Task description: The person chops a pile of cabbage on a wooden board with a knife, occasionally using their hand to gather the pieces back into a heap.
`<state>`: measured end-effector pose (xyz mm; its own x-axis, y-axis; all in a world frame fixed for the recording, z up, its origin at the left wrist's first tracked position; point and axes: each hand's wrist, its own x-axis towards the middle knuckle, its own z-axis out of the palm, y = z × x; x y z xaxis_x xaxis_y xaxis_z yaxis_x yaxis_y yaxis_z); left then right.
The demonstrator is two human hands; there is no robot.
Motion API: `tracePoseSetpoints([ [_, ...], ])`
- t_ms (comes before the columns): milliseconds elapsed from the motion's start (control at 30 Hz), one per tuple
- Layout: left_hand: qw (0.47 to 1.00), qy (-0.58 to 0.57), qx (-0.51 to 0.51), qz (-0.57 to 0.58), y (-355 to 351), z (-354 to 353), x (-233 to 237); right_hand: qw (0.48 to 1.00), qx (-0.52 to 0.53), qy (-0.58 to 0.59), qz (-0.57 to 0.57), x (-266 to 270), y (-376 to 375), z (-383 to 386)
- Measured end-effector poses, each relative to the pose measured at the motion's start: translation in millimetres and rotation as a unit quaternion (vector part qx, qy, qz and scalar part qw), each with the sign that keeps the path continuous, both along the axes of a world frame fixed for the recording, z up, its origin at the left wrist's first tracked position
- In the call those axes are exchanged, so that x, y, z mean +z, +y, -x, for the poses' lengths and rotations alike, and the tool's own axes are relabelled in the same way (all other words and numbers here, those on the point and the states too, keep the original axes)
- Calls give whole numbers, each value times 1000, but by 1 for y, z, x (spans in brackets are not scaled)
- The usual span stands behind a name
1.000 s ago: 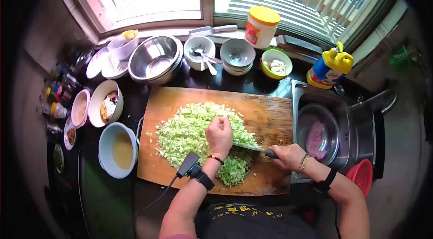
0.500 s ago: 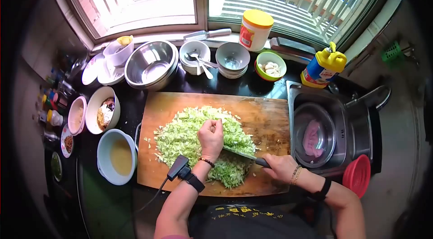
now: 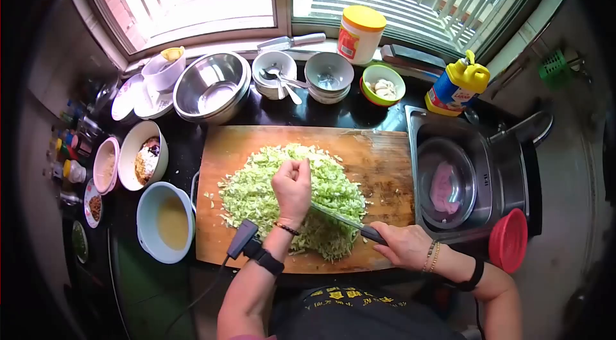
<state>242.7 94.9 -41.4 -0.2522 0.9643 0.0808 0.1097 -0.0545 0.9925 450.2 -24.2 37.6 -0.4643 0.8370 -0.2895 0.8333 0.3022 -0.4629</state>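
Observation:
A broad heap of finely chopped pale-green cabbage (image 3: pixel 256 173) covers the middle of the wooden cutting board (image 3: pixel 385 173). My right hand (image 3: pixel 408 247) is wrapped round the dark handle of a kitchen knife (image 3: pixel 338 217). Its blade slants up and left across the near side of the heap, with the far end passing beside my left wrist. Over the cabbage, my left hand (image 3: pixel 292 191) is closed in a fist, back of the hand towards me; the inside of the fist is hidden and I cannot tell whether it holds anything.
Left of the board stand a blue bowl (image 3: pixel 146 231) of yellowish liquid and a white bowl (image 3: pixel 157 170) with seasonings. Steel bowls (image 3: pixel 186 99) and a green bowl of garlic (image 3: pixel 401 77) line the back. At right, a sink (image 3: pixel 507 179) holds pink meat (image 3: pixel 443 186) in a basin.
My left fist has shifted slightly left and up over the cabbage. The knife blade shows more along its length, and the near part of the heap looks rearranged. The whole view has tilted a little.

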Motion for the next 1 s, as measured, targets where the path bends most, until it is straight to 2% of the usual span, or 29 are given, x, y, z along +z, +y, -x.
tracePoseSetpoints([
  [67, 999, -21, -10, 26, -2, 4, -2, 999, -4, -25, 28, 12, -5, 12],
  [100, 999, -21, -8, 25, -6, 7, -13, 999, -2, -25, 27, -1, -9, 14],
  [167, 998, 64, 2, 3, -11, 9, -36, 997, -10, -67, -30, -50, -16, 13],
  [267, 997, 71, -3, -8, -13, 9, -34, 997, -2, -49, -57, -61, -19, 7],
  [367, 999, 47, -13, -4, 3, 11, -28, 997, -14, -20, -69, -32, -8, 15],
  [467, 998, -66, -22, 6, 6, 16, -14, 999, -30, -39, 23, 16, -11, 36],
  [500, 997, -67, -21, 9, 2, 17, -20, 998, -30, -40, 26, 9, -13, 37],
  [567, 999, 31, -17, 18, -8, 23, -32, 997, -20, -73, -12, -25, -20, 36],
  [667, 998, 60, -26, -24, -14, 20, -37, 995, -29, -78, -47, -58, -28, 27],
  [700, 996, 75, -30, -49, -15, 21, -38, 995, -32, -66, -63, -58, -29, 31],
  [767, 997, 49, -44, -27, -6, 21, -33, 997, -30, -51, -44, -44, -24, 31],
  [833, 1000, -11, -11, -18, 1, 25, -15, 999, -24, -37, -31, -11, -13, 37],
  [900, 999, -49, -12, -1, 2, 33, -17, 996, -36, -59, 51, 18, -10, 54],
  [967, 1000, 15, -9, 10, -5, 39, -37, 996, -26, -76, 50, 0, -14, 56],
  [1000, 1000, -2, 8, 10, -9, 38, -35, 998, -19, -64, 7, -29, -17, 50],
])
